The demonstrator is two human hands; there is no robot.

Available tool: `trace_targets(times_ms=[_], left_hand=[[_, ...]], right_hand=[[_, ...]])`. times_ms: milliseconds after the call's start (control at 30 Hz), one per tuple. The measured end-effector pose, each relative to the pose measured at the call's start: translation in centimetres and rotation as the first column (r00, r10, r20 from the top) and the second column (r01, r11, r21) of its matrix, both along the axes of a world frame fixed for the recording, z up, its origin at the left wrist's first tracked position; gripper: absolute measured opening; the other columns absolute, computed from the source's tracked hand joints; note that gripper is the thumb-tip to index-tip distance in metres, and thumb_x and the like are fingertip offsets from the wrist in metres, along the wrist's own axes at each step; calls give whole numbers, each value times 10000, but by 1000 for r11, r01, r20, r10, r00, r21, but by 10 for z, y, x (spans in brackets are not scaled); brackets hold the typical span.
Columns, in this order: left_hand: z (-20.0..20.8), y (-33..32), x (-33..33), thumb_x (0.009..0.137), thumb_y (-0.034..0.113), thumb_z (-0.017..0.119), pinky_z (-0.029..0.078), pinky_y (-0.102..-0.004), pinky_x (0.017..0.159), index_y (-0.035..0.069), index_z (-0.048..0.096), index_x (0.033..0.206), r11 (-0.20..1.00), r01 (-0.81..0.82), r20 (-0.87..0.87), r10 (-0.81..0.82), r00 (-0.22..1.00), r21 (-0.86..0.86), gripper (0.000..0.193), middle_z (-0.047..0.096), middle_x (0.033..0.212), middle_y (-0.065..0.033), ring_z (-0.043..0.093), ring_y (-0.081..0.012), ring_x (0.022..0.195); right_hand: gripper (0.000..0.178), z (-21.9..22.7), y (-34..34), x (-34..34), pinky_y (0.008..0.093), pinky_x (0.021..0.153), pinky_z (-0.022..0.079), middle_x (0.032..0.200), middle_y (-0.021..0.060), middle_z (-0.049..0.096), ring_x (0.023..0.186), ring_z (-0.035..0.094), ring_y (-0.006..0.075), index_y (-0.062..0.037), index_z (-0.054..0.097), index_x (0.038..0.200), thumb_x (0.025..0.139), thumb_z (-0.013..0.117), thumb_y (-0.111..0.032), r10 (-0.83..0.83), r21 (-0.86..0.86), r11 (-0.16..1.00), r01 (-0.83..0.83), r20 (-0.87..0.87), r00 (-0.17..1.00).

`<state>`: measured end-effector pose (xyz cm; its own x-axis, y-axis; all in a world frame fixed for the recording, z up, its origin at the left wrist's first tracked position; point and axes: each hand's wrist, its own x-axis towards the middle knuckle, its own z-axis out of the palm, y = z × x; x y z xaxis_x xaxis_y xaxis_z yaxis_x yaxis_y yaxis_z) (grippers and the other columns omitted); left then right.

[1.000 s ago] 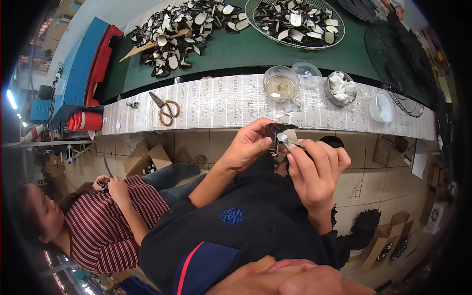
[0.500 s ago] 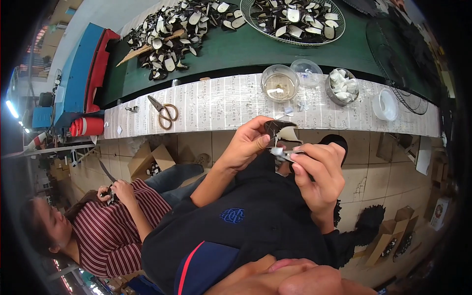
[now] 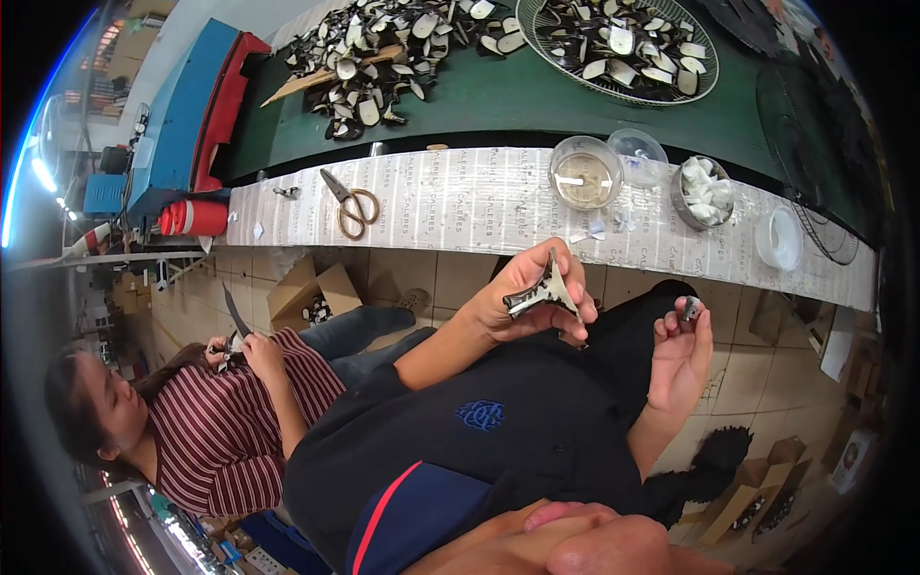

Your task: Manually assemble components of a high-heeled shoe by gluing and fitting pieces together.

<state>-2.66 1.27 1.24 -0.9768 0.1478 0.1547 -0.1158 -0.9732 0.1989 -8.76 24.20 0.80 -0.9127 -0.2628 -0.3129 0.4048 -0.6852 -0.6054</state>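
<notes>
My left hand (image 3: 522, 299) is closed around a dark, glossy shoe heel (image 3: 542, 290) with a cream inner side, held in front of the table edge. Its narrow end points left and its flared, cream end faces right. My right hand (image 3: 682, 350) is raised apart from the heel, fingers pinched on a small grey metal tool (image 3: 690, 309); the rest of it is hidden. Nearest on the table are a clear round tub of liquid (image 3: 586, 172), a tin holding white wads (image 3: 704, 194) and small white scraps (image 3: 596, 230).
Scissors (image 3: 352, 213) lie on the paper-covered table edge. Farther back are a heap of similar heels (image 3: 383, 62) and a wire basket (image 3: 537, 53) of more. An empty white cup (image 3: 778, 240) stands right. At left, a person in a striped top (image 3: 225, 422) holds a curved blade (image 3: 235, 309).
My right hand has drawn away to the right with the metal tool. My left hand has turned the heel, so more of its cream inner side shows. The view has shifted slightly.
</notes>
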Motion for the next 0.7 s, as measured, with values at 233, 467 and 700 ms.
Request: trace_targets(times_ms=[233,467,700], left_hand=[[-6,4,1,860,116,658,565,-518,823,89,459,1054,980,83,-137,-59,989,181,279,567,986,-122,605,-361,1028],[-3,2,4,886,187,640,567,-480,815,75,456,1091,994,-64,-166,49,985,-84,298,554,1026,-139,595,-361,1038],[7,4,12,894,232,635,547,-412,808,72,449,1083,851,-191,-69,180,981,-489,309,556,1062,-167,598,-333,1054]], right_hand=[[227,-21,2,16,290,722,430,1014,84,595,799,515,149,-49,583,1046,964,544,-256,80,-117,991,-63,154,985],[218,43,-18,34,293,698,437,980,158,579,810,537,190,5,561,958,945,538,-212,101,215,976,-26,-344,934],[140,95,-35,35,317,656,453,983,173,644,747,577,244,-10,631,957,852,657,-97,449,535,710,459,-845,290]])
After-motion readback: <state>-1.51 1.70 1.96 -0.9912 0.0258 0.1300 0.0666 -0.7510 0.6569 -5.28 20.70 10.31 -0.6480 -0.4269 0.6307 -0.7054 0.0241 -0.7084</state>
